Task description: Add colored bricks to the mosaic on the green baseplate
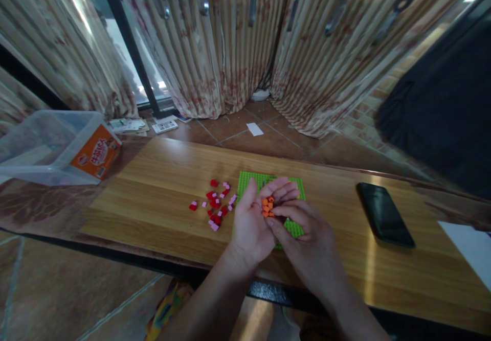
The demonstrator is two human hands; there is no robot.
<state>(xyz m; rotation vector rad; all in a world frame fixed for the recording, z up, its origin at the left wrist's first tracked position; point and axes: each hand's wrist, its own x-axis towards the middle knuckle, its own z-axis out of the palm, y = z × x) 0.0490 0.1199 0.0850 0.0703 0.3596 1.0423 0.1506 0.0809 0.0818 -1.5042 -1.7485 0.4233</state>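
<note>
With the building plate (pixel 294 228) taken as the clock's centre on the table (pixel 161 192), loose bricks (pixel 216 204) are spread at nine o'clock, a tub (pixel 97 153) is set towards ten, and a phone (pixel 385 216) is laid at three, with paper (pixel 470 251) placed beyond it. Curtains (pixel 226 49) are hung at twelve. Above the plate, more bricks (pixel 265 208) are cupped in the left hand (pixel 251 226), met from four o'clock by the right hand (pixel 314 244).

Green baseplate (pixel 293 228) partly hidden
</note>
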